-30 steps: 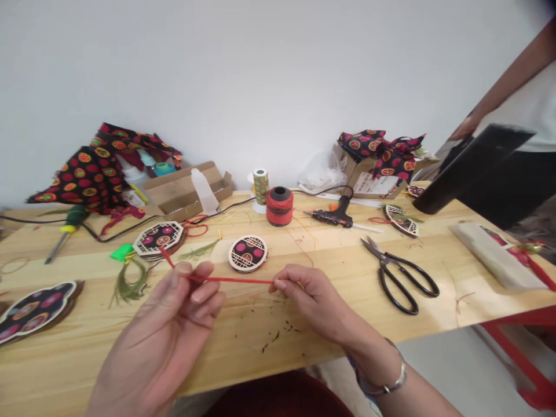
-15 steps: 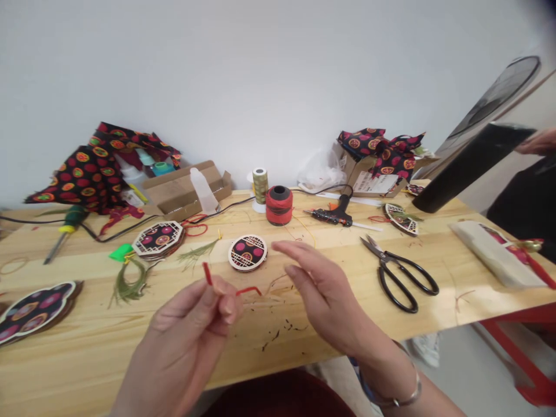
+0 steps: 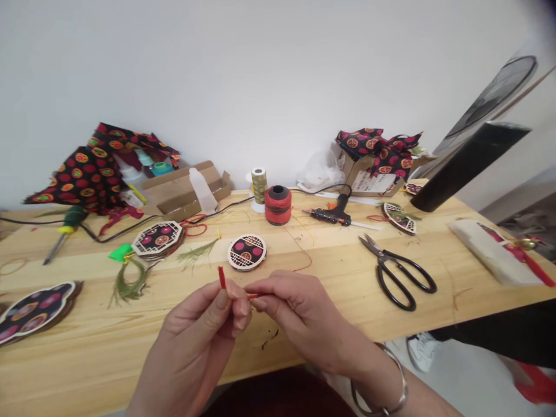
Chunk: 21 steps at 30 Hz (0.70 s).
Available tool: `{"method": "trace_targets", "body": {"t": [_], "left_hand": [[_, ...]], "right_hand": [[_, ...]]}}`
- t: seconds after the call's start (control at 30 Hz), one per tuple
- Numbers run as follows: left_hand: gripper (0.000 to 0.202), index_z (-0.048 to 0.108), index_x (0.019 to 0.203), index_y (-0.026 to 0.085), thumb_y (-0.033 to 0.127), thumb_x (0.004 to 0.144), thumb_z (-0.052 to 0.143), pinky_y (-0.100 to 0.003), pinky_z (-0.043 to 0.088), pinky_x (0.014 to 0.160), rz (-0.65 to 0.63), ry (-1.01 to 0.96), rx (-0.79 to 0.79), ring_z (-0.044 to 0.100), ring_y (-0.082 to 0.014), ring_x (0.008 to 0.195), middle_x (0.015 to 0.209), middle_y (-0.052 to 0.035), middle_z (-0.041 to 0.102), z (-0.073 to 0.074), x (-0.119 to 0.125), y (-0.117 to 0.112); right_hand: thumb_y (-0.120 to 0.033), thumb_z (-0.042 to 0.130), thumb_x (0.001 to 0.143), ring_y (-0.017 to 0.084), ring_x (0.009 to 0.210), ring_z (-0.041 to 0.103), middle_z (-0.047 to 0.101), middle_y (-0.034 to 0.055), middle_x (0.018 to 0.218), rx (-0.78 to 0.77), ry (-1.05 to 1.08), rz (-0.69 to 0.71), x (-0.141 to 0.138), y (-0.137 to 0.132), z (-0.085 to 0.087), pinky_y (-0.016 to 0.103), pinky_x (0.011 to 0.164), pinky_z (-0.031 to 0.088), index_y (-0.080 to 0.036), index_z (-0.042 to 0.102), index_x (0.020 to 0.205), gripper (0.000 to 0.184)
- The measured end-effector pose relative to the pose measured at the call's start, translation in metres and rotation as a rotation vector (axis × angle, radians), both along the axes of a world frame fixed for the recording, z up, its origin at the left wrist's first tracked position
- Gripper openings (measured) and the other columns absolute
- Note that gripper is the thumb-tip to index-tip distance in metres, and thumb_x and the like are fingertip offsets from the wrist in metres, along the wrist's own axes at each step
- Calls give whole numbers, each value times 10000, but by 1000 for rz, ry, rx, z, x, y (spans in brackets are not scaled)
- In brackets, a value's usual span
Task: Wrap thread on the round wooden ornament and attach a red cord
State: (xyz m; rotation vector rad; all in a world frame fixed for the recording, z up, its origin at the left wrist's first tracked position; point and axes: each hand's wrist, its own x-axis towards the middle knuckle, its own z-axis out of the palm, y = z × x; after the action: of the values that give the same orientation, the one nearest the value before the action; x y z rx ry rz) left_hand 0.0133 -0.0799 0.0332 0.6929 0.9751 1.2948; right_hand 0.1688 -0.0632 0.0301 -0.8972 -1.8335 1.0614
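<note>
My left hand is closed in a pinch on a short red cord, one end of which sticks up above the fingers. My right hand is closed too, its fingertips pinching the other part of the same cord right beside the left fingers. Both hands hover over the front of the wooden table. Just beyond them lies a round wooden ornament with patterned fabric. A red thread spool stands farther back.
Black scissors lie to the right, a glue gun behind them. Patterned fabric, a cardboard box, more ornaments and a screwdriver sit on the left. A black rolled object and another person's shoe are at right.
A second ago the cord was stretched straight between both hands. The right hand let go, opened, then came back and pinched the cord close to the left hand. The other person at right moved away.
</note>
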Motion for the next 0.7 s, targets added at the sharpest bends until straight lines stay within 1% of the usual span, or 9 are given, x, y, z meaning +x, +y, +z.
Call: {"method": "trace_targets", "body": {"t": [0.1, 0.17, 0.3, 0.43, 0.57, 0.7], "left_hand": [[175, 661, 609, 155, 270, 659, 783, -160, 447, 517, 16, -22, -20, 470, -84, 542, 570, 14, 562, 0, 0, 2], [174, 657, 624, 155, 268, 653, 787, -155, 442, 505, 28, -38, -30, 463, -81, 538, 570, 18, 554, 0, -1, 3], [173, 646, 645, 152, 247, 647, 791, -139, 433, 495, 69, -66, -30, 449, -72, 532, 569, 26, 538, 0, -4, 6], [152, 636, 667, 147, 230, 684, 763, -136, 435, 505, 106, -79, -14, 449, -73, 549, 583, 22, 537, -2, -11, 8], [150, 636, 674, 147, 225, 678, 764, -139, 439, 501, 116, -79, -10, 445, -74, 544, 579, 22, 534, -3, -12, 10], [162, 642, 660, 155, 237, 655, 782, -143, 437, 490, 111, -84, -22, 441, -76, 536, 570, 23, 536, -4, -7, 8]], "right_hand": [[-161, 572, 858, 87, 680, 569, 647, 1, 724, -15, 10, -92, 3, 2, -7, 171, 654, 437, -149, 698, 839, 128], [-172, 587, 845, 86, 648, 552, 633, -4, 689, -29, 7, -135, 6, 4, -11, 176, 625, 424, -145, 686, 775, 124], [-208, 589, 844, 86, 619, 529, 615, -14, 657, -40, 9, -193, 17, 9, -17, 183, 605, 411, -154, 671, 744, 140], [-219, 597, 834, 86, 623, 522, 609, -21, 657, -69, 37, -258, 28, 14, -22, 184, 608, 407, -161, 663, 739, 130], [-219, 596, 818, 82, 588, 491, 572, -30, 612, -133, 85, -299, 35, 17, -22, 181, 575, 397, -154, 648, 705, 140], [-212, 590, 810, 79, 567, 463, 541, -37, 586, -148, 100, -318, 37, 20, -21, 182, 560, 389, -152, 640, 687, 145]]}}
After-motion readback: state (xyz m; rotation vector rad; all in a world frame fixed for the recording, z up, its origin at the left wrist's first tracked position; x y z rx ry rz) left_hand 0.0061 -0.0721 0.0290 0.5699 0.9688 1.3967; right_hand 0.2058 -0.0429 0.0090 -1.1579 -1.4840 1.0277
